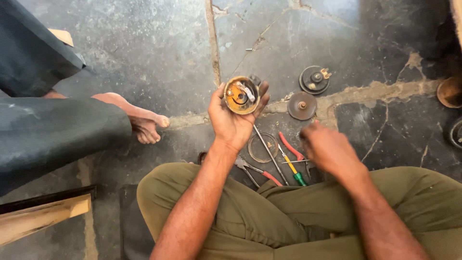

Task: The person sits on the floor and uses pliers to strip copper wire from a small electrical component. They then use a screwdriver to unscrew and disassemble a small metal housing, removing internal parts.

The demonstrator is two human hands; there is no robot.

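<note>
While the person sat cross-legged on the cracked stone floor (144, 53), the left hand (232, 120) clasped a round rusty metal housing (241, 95) face up, fingers curled around its rim. The right hand (327, 147), blurred, hovered over red-handled pliers (290, 147) and a green-handled screwdriver (293, 171); its grip I could not tell. Two dark discs (308, 91) lay beyond.

Single head-worn view, looking steeply down from close above the person's lap; cracked stone floor (144, 53) fills the frame's top, olive trousers (269, 216) nearest, below it.
</note>
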